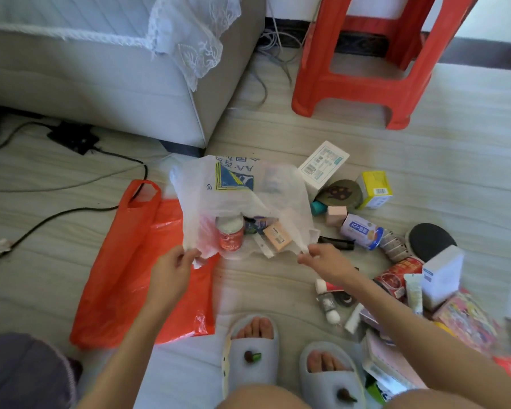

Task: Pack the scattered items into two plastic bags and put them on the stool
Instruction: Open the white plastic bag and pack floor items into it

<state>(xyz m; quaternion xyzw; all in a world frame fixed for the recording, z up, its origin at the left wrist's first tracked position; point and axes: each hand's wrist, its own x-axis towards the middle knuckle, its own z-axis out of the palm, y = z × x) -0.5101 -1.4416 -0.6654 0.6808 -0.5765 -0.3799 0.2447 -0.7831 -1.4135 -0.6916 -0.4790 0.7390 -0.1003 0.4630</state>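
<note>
The white plastic bag (239, 199) lies on the wooden floor (440, 160) in front of the person, its mouth toward them, and it carries blue and yellow print with upside-down characters of which only "AA" can be made out, plus a small circled R. The left hand (171, 268) pinches the bag's near left edge and the right hand (325, 259) pinches its near right edge, so the opening is held wide between them. Inside the bag stand a red can with a white lid (230, 233), a small peach-coloured box (278, 236) with dark print too small to read, and a dark wrapped item behind them. A red plastic bag (136, 261) lies flat on the floor just left of the white one, partly under it, with nothing visible in it. To the right of the white bag the scattered things lie together: a white box with a teal label (322, 169), a yellow and white box (373, 188) with a barcode, a round olive tin (341, 194), and a white can (360, 231) on its side with large blue Chinese characters. Nearer the person's right foot lie a red tin (396, 276), a white box (441, 276) and several tubes and cartons, their print blurred. The red stool (366, 63) stands on the floor beyond the pile, beside the grey sofa (101, 84).
</note>
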